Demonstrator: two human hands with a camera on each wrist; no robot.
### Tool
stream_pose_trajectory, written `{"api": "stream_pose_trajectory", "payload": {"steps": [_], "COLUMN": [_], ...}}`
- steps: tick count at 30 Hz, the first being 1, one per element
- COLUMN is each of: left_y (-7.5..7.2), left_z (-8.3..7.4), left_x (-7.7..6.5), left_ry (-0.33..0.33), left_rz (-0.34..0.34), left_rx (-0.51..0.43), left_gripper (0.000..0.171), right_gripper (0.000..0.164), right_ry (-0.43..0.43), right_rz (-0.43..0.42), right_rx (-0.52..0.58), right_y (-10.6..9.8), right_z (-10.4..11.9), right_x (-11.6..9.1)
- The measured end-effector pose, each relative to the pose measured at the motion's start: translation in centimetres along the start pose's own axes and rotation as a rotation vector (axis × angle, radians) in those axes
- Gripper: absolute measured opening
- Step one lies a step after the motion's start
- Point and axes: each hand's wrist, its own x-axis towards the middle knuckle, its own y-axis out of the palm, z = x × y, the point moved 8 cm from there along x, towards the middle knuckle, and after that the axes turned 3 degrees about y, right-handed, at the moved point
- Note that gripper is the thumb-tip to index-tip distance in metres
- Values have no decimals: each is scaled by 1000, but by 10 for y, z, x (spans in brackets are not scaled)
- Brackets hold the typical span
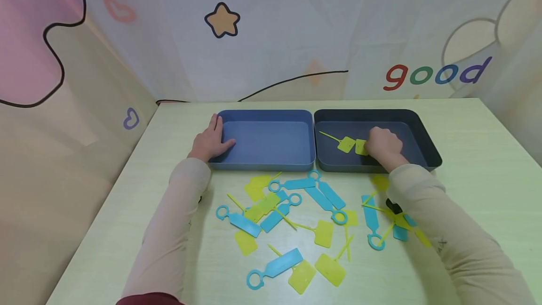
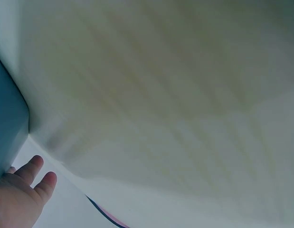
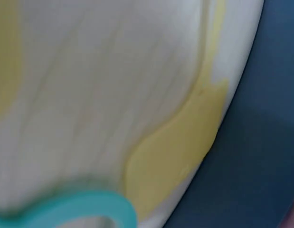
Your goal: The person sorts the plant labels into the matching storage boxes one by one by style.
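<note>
At the left end of the blue tray (image 1: 267,166), my left hand (image 1: 208,142) rests on the rim with its fingers extended and the thumb over the inside. Part of this left hand (image 2: 21,199) shows beside the tray wall in the left wrist view. Inside the dark tray (image 1: 423,142), my right hand (image 1: 384,146) has curled fingers and pinches a yellow plant label (image 1: 361,147), whose other end the hand hides. Left of it in the same tray lies another yellow plant label (image 1: 346,144), square with a thin stem.
On the pale table (image 1: 478,192), several yellow labels (image 1: 323,234) and blue ring-ended tags (image 1: 279,265) lie scattered and overlapping in front of the trays. A smaller group, including a blue tag (image 1: 370,215), lies by the right forearm. A printed cloth (image 1: 271,51) hangs behind.
</note>
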Motion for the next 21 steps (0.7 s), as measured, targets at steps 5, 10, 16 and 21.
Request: {"api": "stream_pose_trajectory", "payload": {"steps": [5, 10, 16, 21], "left_y": [1, 1, 1, 0], "left_z": [-1, -1, 0, -1], "left_x": [0, 1, 1, -1], "left_ry": [2, 3, 2, 0], "left_rz": [-1, -3, -6, -4], "left_rx": [-5, -6, -1, -8], "left_gripper": [85, 86, 86, 86], "right_gripper": [23, 30, 63, 72], "right_ry": [-41, -126, -345, -555], "right_rz": [-23, -75, -82, -16], "right_rx": [18, 7, 47, 82], "right_y": [-4, -13, -13, -3], "right_z": [-1, 11, 36, 56], "right_x": [-5, -18, -41, -74]}}
